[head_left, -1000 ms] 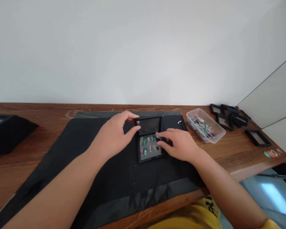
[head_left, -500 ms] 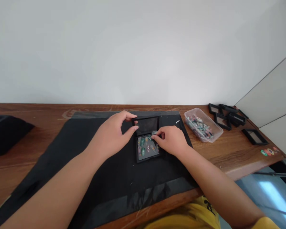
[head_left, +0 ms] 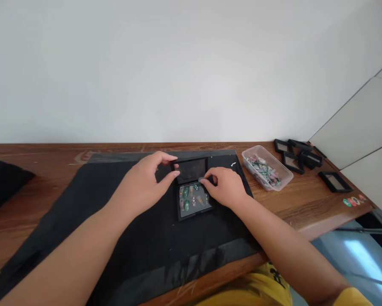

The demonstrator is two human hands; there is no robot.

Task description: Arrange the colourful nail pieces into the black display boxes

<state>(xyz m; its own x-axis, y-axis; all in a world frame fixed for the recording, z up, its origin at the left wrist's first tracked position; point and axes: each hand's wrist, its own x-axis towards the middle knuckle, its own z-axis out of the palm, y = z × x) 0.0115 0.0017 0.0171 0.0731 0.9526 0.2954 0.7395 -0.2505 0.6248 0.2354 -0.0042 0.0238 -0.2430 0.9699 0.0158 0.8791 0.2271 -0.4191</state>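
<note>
A black hinged case [head_left: 179, 216] stands with its lid raised on the black mat. Several decorated press-on nails [head_left: 186, 205], some green and some pale with gems, lie in rows on its grey insert. My left hand [head_left: 146, 180] pinches the left edge of the windowed lid [head_left: 192, 171] between thumb and fingers. Over the upper right of the insert, close to the hinge, my right hand [head_left: 225, 187] has its thumb and index finger together. A small pale piece shows at those fingertips; its kind is too small to make out.
A clear plastic tub [head_left: 284, 180] of loose nails stands right of the mat [head_left: 140, 255]. Several black frame-like cases [head_left: 292, 162] lie beyond it, with another [head_left: 335, 182] nearer. Small colourful round pieces [head_left: 355, 200] sit by the table's right edge. Black cloth [head_left: 7, 182] lies far left.
The view has shifted slightly. My right fingertips have moved a little up the insert toward the hinge, uncovering more nails. My left hand keeps its hold on the lid.
</note>
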